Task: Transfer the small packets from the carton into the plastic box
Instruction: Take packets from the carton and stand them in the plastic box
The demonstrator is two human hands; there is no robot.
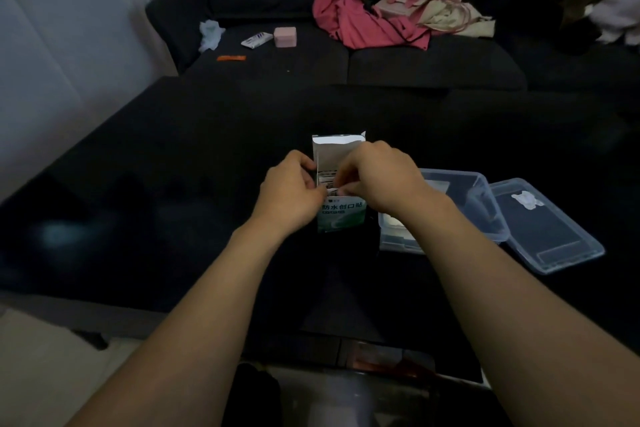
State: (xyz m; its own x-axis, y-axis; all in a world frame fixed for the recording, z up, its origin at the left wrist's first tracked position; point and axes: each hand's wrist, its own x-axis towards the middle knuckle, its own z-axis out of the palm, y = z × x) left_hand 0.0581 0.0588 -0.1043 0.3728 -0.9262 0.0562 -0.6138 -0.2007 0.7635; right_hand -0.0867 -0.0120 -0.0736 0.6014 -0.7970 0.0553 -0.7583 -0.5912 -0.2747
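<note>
Carton (341, 215), white-green, flap open, both hands holding

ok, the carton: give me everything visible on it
The carton is a small cardboard box with a white and green front printed with Chinese characters. It stands roughly upright on the dark table, left of the clear plastic box. Its top flap is open and raised, pale inside. The left hand grips its left side; the right hand pinches packets at the opening.
</note>
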